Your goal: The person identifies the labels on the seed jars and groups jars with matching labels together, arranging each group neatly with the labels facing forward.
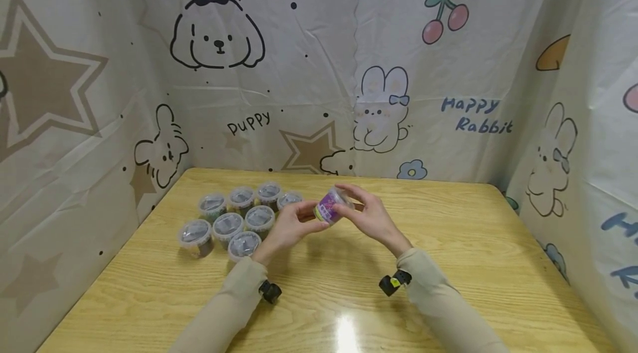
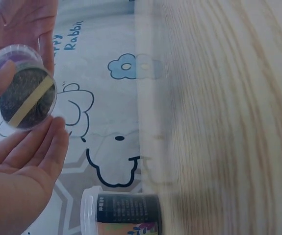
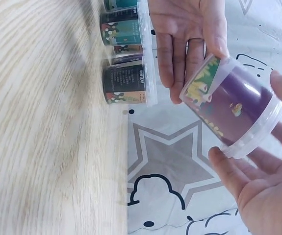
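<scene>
A small clear plastic tub (image 1: 328,206) with a purple label is held tilted above the table between both hands. Near its base, my left hand (image 1: 289,225) grips it with thumb and fingers. My right hand (image 1: 371,217) holds the tub by its lidded end. In the left wrist view the tub's bottom (image 2: 20,105) shows dark contents and a pale yellow strip. The right wrist view shows the tub's side (image 3: 243,100), with purple and a patch of green and yellow printing, and the translucent lid rim (image 3: 256,132).
Several similar lidded tubs (image 1: 228,226) stand grouped on the left of the wooden table (image 1: 448,264), the nearest tub (image 1: 244,246) close to my left wrist. Behind the table hangs a printed cloth (image 1: 309,81), which also covers both sides.
</scene>
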`<state>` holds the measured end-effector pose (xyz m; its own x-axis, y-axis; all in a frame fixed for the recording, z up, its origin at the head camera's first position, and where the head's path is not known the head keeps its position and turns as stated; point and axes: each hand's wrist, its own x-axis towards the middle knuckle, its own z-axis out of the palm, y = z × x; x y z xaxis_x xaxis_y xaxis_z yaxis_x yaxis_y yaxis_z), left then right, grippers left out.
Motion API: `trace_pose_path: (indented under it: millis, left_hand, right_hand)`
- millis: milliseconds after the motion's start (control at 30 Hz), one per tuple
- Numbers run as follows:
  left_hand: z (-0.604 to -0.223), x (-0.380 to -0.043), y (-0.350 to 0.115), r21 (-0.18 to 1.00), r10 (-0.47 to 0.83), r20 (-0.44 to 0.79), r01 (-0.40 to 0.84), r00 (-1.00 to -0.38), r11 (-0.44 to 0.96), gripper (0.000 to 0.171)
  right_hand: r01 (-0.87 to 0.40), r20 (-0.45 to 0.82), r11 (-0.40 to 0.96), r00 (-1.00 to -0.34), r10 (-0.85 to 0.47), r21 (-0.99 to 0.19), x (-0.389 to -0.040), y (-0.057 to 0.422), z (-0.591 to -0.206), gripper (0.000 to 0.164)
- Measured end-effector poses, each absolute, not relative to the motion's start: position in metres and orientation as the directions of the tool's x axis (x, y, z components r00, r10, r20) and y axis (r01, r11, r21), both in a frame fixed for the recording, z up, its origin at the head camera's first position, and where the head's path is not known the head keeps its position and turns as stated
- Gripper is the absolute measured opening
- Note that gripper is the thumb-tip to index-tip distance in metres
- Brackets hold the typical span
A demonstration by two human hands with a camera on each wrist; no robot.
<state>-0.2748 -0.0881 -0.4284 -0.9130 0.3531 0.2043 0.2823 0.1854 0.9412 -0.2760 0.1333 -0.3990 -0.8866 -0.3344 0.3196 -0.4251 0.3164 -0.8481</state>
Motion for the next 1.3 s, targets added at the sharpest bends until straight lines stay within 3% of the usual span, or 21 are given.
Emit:
trace_pose_path:
  millis: [300,533,900,1300]
  left_hand:
    - [-0.424,-0.268,-0.085,0.95,0.236,0.191,0.24,-0.953,0.201,0.057]
    - [-0.427,-0.273,-0.084,0.933,0.236,0.22,0.275,-0.947,0.234,0.056]
    - [-0.418,-0.278,-0.081,0.934,0.241,0.272,0.316,-0.932,0.167,0.049]
    - [-0.417,-0.286,-0.072,0.911,0.368,0.302,0.38,-0.879,0.16,0.044]
  right_hand:
    - [-0.376,0.328,0.33,-0.925,-0.193,-0.866,-0.275,0.131,-0.4,0.029]
    - [-0.374,0.343,0.31,-0.927,-0.153,-0.874,-0.275,0.134,-0.402,0.032]
    - [-0.358,0.313,0.289,-0.93,-0.192,-0.888,-0.278,0.138,-0.403,0.031]
    - [-0.35,0.267,0.296,-0.92,-0.287,-0.889,-0.281,0.151,-0.408,0.033]
